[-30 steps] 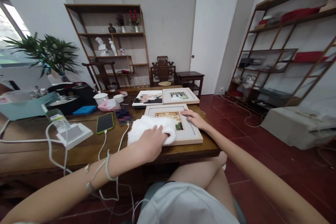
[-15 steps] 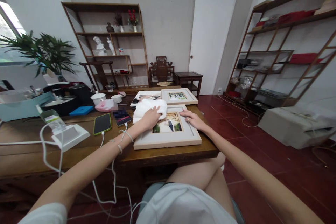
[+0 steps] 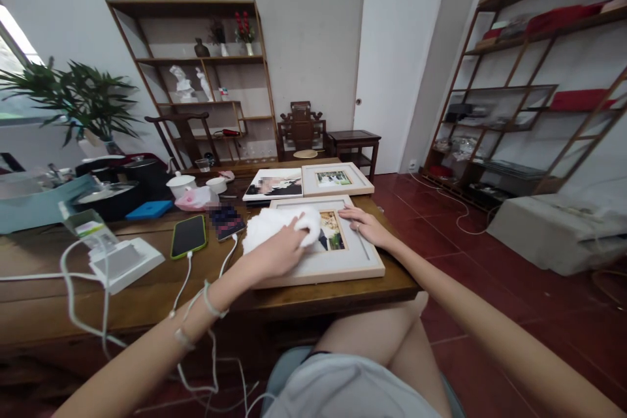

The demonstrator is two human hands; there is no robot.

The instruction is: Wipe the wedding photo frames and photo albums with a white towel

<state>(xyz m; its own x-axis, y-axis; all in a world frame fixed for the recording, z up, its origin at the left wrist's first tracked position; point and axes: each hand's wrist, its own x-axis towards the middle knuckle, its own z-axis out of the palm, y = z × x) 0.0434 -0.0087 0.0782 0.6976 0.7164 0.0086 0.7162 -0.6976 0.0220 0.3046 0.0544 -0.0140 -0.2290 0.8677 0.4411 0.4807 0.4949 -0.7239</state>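
A light wooden picture frame (image 3: 343,262) with a photo in it lies flat at the near right corner of the dark wooden table (image 3: 147,287). My left hand (image 3: 277,251) is closed on a white cloth (image 3: 274,222) and presses it on the frame's glass, covering the left part of the photo. My right hand (image 3: 365,225) lies flat and open on the frame's right side, fingers spread.
Two more framed pictures (image 3: 336,178) lie behind it. Left of the frame are a phone in a green case (image 3: 189,236) on a cable, a white charger block (image 3: 122,262), a pink bag (image 3: 196,198), bowls, pots and a plant (image 3: 73,95). Shelves line the walls.
My left hand has swept the white cloth over the frame: from the near left corner out to the far edge, then back over the middle. My right hand has stayed put.
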